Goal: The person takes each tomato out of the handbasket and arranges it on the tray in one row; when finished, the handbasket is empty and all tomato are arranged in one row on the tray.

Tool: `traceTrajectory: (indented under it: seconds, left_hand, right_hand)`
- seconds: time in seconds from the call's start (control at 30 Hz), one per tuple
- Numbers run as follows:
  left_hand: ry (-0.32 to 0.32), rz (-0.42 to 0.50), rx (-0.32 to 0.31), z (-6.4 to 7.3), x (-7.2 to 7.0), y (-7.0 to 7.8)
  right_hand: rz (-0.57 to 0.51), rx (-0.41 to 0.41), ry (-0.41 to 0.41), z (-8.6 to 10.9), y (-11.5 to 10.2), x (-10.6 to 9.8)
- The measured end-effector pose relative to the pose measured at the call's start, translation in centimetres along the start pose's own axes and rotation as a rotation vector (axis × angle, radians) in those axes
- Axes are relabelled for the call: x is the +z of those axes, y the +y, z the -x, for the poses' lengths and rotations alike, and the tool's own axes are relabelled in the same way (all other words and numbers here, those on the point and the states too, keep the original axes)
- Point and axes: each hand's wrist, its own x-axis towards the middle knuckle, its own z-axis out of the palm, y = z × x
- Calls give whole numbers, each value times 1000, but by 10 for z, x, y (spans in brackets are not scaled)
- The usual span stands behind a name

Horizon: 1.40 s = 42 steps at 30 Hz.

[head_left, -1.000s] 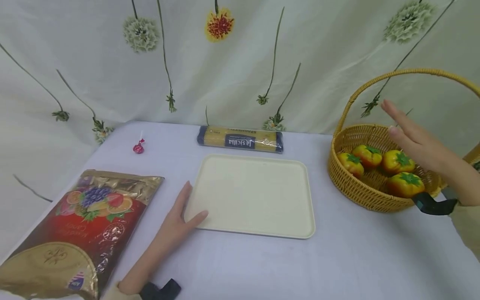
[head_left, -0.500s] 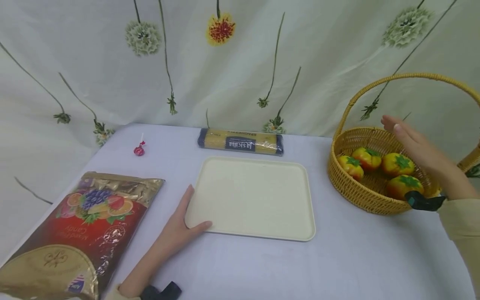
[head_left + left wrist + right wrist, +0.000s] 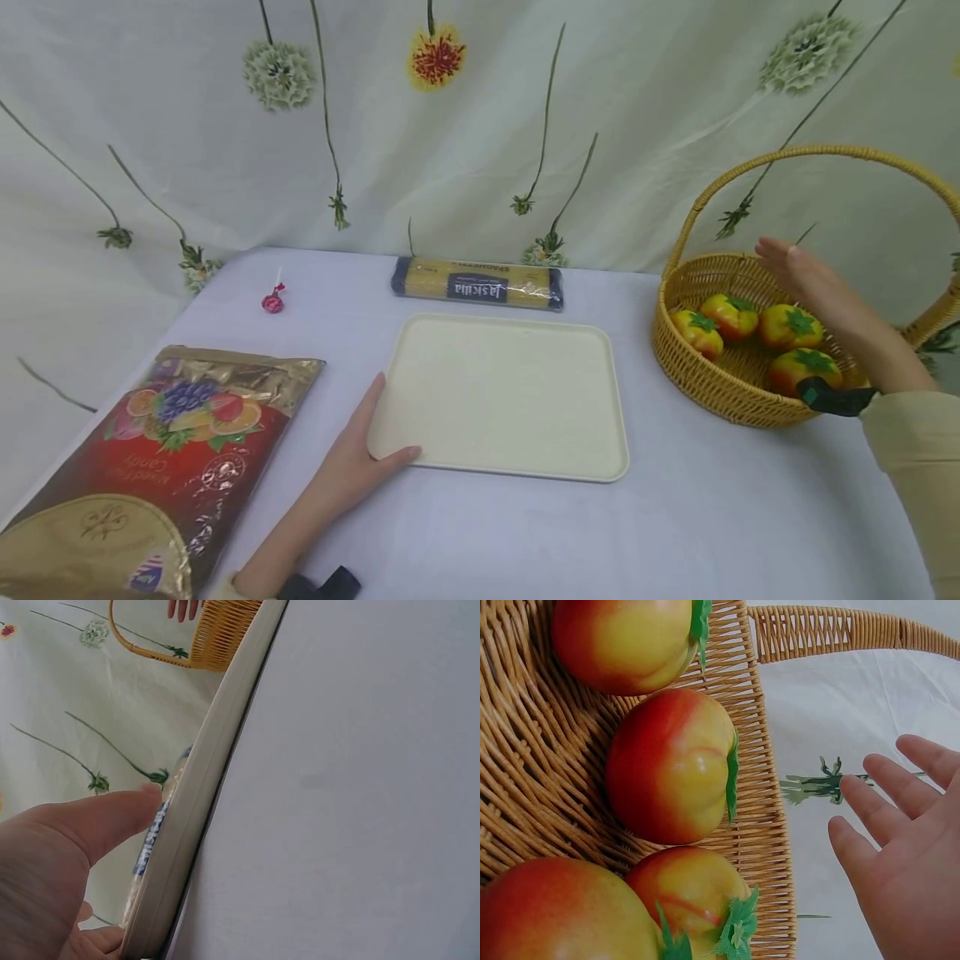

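My left hand [image 3: 351, 454] rests at the near left corner of a cream rectangular tray [image 3: 498, 396], its thumb along the front rim and its straight fingers beside the left edge. The left wrist view shows that thumb [image 3: 112, 817] by the tray's rim [image 3: 202, 787]. Over the right part of a wicker basket [image 3: 720, 396], my right hand [image 3: 832, 304] hovers with fingers extended, holding nothing. Several yellow-red persimmons with green leaves, one of them a persimmon [image 3: 671, 765], lie inside the basket. In the right wrist view the spread right hand [image 3: 907, 832] is apart from them.
A spaghetti pack [image 3: 477, 283] lies behind the tray. On the left are a large candy bag [image 3: 172, 458] and a small red lollipop [image 3: 273, 301]. The basket's tall handle [image 3: 825, 151] arches over it. A flowered cloth [image 3: 480, 125] hangs behind the white-covered table.
My right hand has come down and slightly left over the basket. The left hand stays at the tray's corner, its thumb shifted a little along the front rim.
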Motion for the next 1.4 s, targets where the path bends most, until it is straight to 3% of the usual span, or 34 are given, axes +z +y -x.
traceTrajectory:
  seconds: [0.23, 0.47, 1.0, 1.4]
  left_hand:
    - [8, -28, 21, 0, 0, 0]
    - [4, -16, 11, 0, 0, 0]
    - [3, -16, 12, 1, 0, -1]
    - [5, -12, 25, 1, 0, -1]
  right_hand:
    - [25, 86, 6, 3, -2, 0]
    - [78, 110, -18, -2, -4, 2]
    - [226, 155, -153, -10, -3, 6]
    - [352, 131, -221, -16, 0, 9]
